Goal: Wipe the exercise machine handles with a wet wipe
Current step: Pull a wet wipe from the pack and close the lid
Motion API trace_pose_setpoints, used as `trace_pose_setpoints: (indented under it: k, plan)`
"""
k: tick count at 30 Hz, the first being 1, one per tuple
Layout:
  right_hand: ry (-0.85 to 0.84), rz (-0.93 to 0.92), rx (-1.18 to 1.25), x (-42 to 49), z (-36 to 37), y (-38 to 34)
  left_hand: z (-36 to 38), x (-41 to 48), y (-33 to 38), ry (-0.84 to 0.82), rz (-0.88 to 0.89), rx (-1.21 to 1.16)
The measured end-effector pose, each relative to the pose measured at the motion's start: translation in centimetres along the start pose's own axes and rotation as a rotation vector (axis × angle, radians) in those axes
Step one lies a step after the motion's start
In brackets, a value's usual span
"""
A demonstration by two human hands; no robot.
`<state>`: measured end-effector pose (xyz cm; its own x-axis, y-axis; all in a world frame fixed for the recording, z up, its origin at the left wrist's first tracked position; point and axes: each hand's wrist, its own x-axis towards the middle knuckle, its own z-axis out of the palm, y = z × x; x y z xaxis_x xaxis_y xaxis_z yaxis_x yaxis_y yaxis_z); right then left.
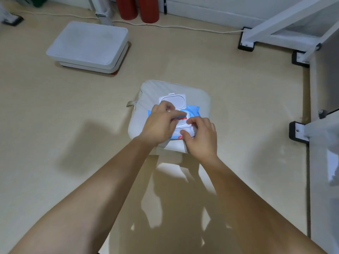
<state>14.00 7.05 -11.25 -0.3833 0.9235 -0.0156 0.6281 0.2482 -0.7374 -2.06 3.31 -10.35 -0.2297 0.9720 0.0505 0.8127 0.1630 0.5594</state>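
A blue and white wet wipe pack (pixel 193 110) lies on a pale cushion (pixel 200 101) on the floor, its white flip lid (pixel 177 100) standing open. My left hand (pixel 159 123) rests on the pack's left part, fingers at the opening. My right hand (pixel 200 138) pinches a white wet wipe (pixel 190 132) at the pack's near right edge. The opening itself is mostly hidden by my fingers. The white frame of the exercise machine (pixel 286 22) stands at the right; its handles are out of view.
Two stacked white trays (pixel 88 44) sit on the floor at the back left. Two red cylinders (pixel 137 8) and a white cable (pixel 183 27) lie along the far wall. Black machine feet (pixel 298 132) stand at the right.
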Motion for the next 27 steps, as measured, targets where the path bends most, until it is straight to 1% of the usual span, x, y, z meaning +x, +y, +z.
trace_pose_setpoints:
  k: [4,7,10,12,16,17,19,22,24,27]
  plan:
    - [-0.037,0.005,0.005,0.3,-0.3,0.2,-0.3,1.1,0.6,-0.093,0.029,0.075]
    - [-0.051,0.002,0.017,0.4,-0.4,0.4,-0.9,1.6,0.8,-0.094,0.037,0.088]
    - [-0.054,-0.017,-0.001,0.5,-0.5,0.3,-1.8,1.6,0.7,-0.067,0.080,0.092]
    - [-0.066,-0.022,-0.009,0.8,-0.6,0.1,-2.4,0.7,0.6,-0.047,0.068,0.087]
    - [-0.126,-0.062,-0.049,1.7,-0.8,-0.7,-2.9,-1.8,-1.2,0.102,0.015,0.171]
    - [-0.144,-0.072,-0.068,2.0,-0.9,-0.9,-2.9,-2.1,-1.7,0.097,-0.011,0.156]
    - [-0.158,-0.077,-0.084,2.5,-0.9,-1.2,-3.1,-2.3,-2.0,0.036,-0.050,0.132]
    - [-0.122,-0.121,-0.107,3.4,-0.8,-1.7,-3.5,-2.4,-2.1,-0.061,-0.095,0.125]
    - [-0.120,-0.192,-0.183,4.1,-0.7,-2.5,-3.4,-2.7,-2.6,-0.077,-0.099,0.087]
    - [-0.164,-0.319,-0.475,5.3,-0.1,-4.4,-2.8,-3.3,-3.4,-0.067,-0.108,0.084]
